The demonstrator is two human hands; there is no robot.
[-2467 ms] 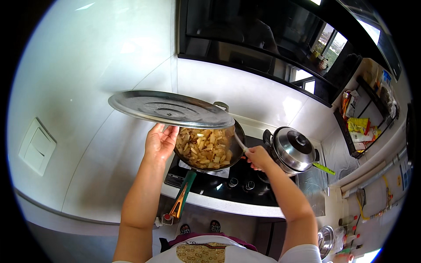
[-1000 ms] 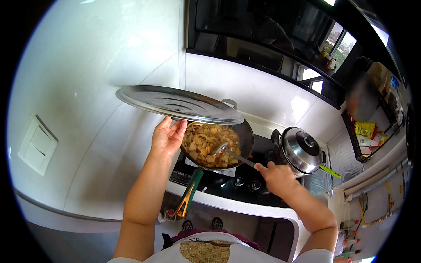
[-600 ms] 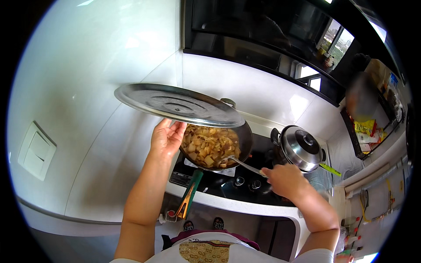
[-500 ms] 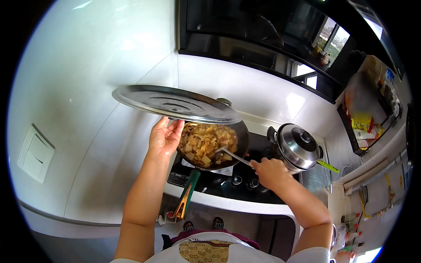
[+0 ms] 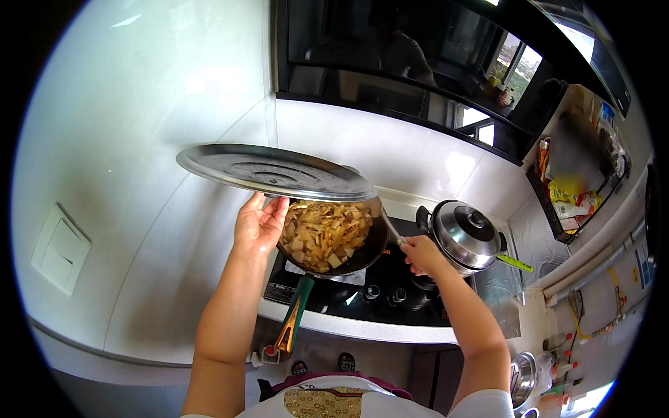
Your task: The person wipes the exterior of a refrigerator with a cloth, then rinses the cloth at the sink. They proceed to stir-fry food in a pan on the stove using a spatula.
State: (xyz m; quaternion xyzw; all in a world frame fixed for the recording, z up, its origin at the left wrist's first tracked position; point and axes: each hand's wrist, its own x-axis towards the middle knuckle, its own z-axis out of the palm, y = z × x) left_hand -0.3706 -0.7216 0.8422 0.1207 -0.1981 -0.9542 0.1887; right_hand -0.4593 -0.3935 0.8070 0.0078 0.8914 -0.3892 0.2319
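Note:
My left hand (image 5: 259,226) is closed on the underside of a large round metal pan lid (image 5: 279,171), held upside down over the far left of the frying pan (image 5: 377,245). Cooked, yellowish-brown chopped food (image 5: 324,237) fills much of the pan. In my closed right hand (image 5: 425,256) is the handle of a metal spatula (image 5: 392,227). Its working end lies by the pan's far right rim, partly hidden behind the lid. The pan's green and gold handle (image 5: 295,313) points toward me, with neither hand on it.
The pan sits on a black stove (image 5: 352,299). A lidded steel pot (image 5: 465,240) stands to its right, a bright green handle (image 5: 514,262) poking out beside it. Beyond hangs a black range hood (image 5: 390,76). A rack of packets (image 5: 575,202) is at the right, a tiled wall (image 5: 160,195) at the left.
The spatula has left the food and moved to the pan's far right rim, its handle now steeper. My right hand has risen slightly. The lid remains held over the pan.

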